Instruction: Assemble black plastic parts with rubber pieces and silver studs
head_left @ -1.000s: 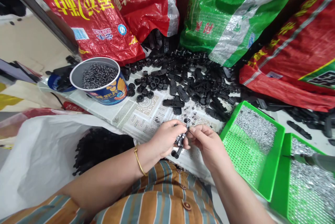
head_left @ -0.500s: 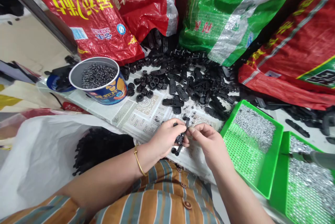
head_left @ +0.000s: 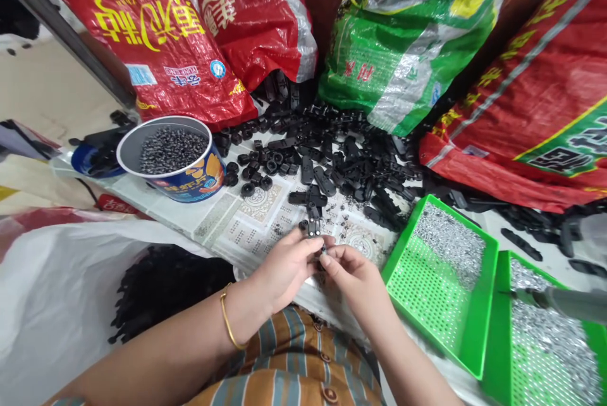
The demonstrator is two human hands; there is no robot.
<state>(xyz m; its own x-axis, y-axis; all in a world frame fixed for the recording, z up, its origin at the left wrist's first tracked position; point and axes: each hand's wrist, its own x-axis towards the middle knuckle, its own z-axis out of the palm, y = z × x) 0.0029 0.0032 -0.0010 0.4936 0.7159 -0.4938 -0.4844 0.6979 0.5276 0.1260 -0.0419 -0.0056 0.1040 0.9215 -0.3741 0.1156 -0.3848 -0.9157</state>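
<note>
My left hand (head_left: 284, 270) is closed around a black plastic assembly (head_left: 313, 226) with small bright metal pins and round knobs, above the table's near edge. Its far end sticks out past my fingers, while the rest is hidden in the grip. At the near end of this assembly, my right hand (head_left: 353, 276) presses thumb and fingertips together against it. Whatever small piece may sit in that pinch is hidden. Just beyond the hands, flat black plastic parts (head_left: 325, 181) lie on the patterned tabletop (head_left: 256, 235).
A blue tub (head_left: 190, 184) of small dark pieces stands left. Two green baskets (head_left: 396, 267) with small silvery metal pieces (head_left: 450, 238) are at right, a grey tool (head_left: 564, 301) over one. Red sacks (head_left: 184, 96) and a green sack (head_left: 360, 86) line the back. A white bag (head_left: 61, 292) holds black parts.
The black assembly has turned in my left hand and now points away from me. My right hand has shifted to its near end. The whole view has moved slightly.
</note>
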